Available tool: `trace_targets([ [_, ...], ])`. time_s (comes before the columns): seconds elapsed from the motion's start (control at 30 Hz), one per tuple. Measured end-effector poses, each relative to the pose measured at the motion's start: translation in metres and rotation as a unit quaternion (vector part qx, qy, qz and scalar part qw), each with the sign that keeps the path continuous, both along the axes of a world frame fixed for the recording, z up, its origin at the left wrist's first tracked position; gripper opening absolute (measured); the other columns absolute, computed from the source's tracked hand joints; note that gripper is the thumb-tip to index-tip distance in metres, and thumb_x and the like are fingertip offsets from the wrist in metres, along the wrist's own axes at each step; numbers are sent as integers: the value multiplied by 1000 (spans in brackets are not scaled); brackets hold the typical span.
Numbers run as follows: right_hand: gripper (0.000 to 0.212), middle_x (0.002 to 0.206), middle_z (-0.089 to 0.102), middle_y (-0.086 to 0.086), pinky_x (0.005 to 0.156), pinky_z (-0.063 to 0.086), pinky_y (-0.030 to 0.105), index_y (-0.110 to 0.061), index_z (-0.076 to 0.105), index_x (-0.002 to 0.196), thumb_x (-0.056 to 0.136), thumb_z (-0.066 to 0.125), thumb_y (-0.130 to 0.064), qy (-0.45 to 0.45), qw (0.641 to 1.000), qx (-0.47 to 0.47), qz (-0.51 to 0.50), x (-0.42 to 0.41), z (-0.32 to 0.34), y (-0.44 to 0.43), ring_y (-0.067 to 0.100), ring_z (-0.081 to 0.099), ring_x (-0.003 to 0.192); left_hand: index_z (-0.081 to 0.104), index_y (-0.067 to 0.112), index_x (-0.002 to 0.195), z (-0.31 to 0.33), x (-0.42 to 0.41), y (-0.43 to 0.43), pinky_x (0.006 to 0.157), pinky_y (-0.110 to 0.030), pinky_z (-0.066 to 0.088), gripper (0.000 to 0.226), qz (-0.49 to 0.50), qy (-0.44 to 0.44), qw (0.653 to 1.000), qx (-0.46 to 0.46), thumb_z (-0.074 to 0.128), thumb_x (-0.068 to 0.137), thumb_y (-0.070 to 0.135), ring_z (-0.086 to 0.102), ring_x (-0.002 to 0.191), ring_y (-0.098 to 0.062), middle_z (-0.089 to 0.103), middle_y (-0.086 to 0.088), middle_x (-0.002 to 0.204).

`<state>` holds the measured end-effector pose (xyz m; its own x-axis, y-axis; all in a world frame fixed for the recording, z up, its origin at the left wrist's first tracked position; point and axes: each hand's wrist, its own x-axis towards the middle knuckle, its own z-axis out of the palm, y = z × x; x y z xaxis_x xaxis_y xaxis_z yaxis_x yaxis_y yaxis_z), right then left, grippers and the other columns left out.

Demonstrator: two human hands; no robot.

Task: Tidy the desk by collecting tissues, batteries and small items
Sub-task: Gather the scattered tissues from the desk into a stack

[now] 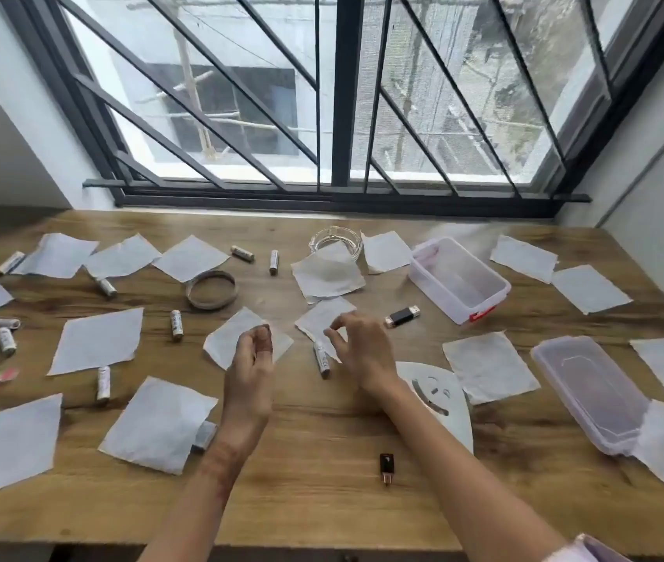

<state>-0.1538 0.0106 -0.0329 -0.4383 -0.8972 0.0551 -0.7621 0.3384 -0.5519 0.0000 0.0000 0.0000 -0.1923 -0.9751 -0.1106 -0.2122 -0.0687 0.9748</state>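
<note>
**A:** How did the tabletop [322, 460] look?

**B:** White tissues were scattered all over it, and none looked gathered. The clear box [429, 285] stood open in the upper right, well apart from both hands.

**A:** Which tissues were nearest?

**B:** Two, at frame centre. The centre tissue [229, 342] lay under the left hand [251, 358] and spread to its left. The smaller tissue [318, 318] lay just above the right hand [358, 350], beneath its fingertips. Each hand had its own sheet, so I judged that neither needed to cross.

**A:** How were the hands set?

**B:** The right was spread wide with its fingers arched downward, holding nothing I could see. The left was curled, its fingertips bunched over its sheet. Whether it pinched the paper, I could not tell.

**A:** Anything smaller?

**B:** A battery [322, 358] lay just left of the right hand, at the smaller tissue's lower edge. Its long axis ran up and down the frame.
</note>
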Motion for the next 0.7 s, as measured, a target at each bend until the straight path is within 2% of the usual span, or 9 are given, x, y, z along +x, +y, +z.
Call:
trace_targets([
  [0.1,29,109,60,8,80,40,32,-8,64,103,91,55,-33,-1,1000,8,8,7,-6,-20,25,52,107,53,31,100,-10,-2,-7,95,-33,42,22,24,33,999,27,32,98,39,55,104,-13,59,11,106],
  [0.2,34,112,58,10,86,41,35,-6,61,107,91,54,-36,34,999,16,26,19,-11,-37,27,50,109,52,23,111,-14,-1,-12,99,-35,41,30,42,46,997,49,30,98,39,55,111,-17,58,2,121],
  [0.3,29,112,56,9,87,38,36,-6,57,105,92,50,-31,96,995,25,20,25,-22,-48,28,48,108,54,23,105,-12,1,-18,98,-36,42,30,49,52,996,58,29,98,39,58,106,-18,60,1,115],
  [0.37,18,112,57,8,83,38,36,-7,56,105,92,48,-16,130,991,25,8,29,-30,-54,28,48,106,55,26,99,-13,4,-25,97,-37,43,29,53,55,995,68,29,98,38,59,102,-18,62,-1,112],
  [0.43,16,108,59,7,79,39,35,-9,58,102,89,48,-7,139,990,16,0,28,-36,-57,28,49,103,56,26,97,-13,7,-29,94,-35,44,30,52,57,994,79,29,99,38,60,100,-17,63,-1,110],
  [0.53,13,104,59,5,81,39,35,-10,60,97,88,50,-13,101,995,-3,8,23,-34,-54,27,51,102,57,21,98,-14,13,-36,86,-31,42,33,48,74,990,111,28,99,37,61,98,-19,63,-4,109],
  [0.63,13,99,62,7,79,44,35,-9,64,93,89,54,-16,-18,998,-55,2,20,-22,-46,25,56,96,57,17,95,-13,16,-46,82,-30,44,34,40,97,983,150,28,99,34,60,97,-23,63,-9,109],
  [0.7,9,93,66,5,77,47,34,-8,65,89,88,58,-13,-82,990,-110,-9,23,-11,-38,22,59,90,57,14,90,-12,17,-53,80,-27,45,36,34,122,969,210,29,99,34,60,95,-26,62,-11,107],
])
